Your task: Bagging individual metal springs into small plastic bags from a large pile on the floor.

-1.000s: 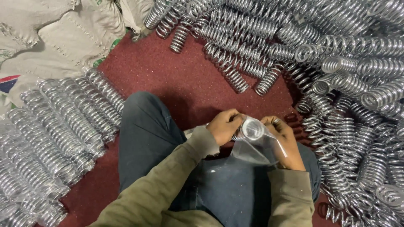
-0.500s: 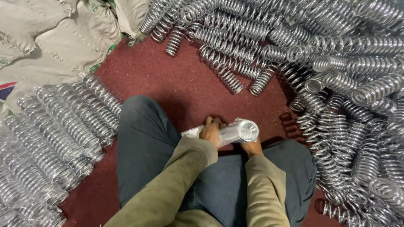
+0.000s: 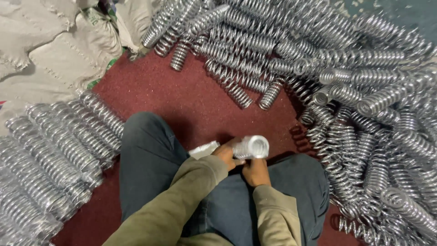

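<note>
Change from one second earlier to now. The bagged spring (image 3: 246, 148), then held end-on at lower right of centre with both hands at chest height and its clear plastic bag hanging loose below, now lies nearly level just below frame centre, its open coil end turned to the right and the plastic end (image 3: 203, 149) sticking out to the left. The left hand (image 3: 226, 154) has dropped from the spring's left edge to grip its middle from above; the right hand (image 3: 256, 171) has slid from the right side to beneath it. Both sleeves have swung leftward, towards centre.
</note>
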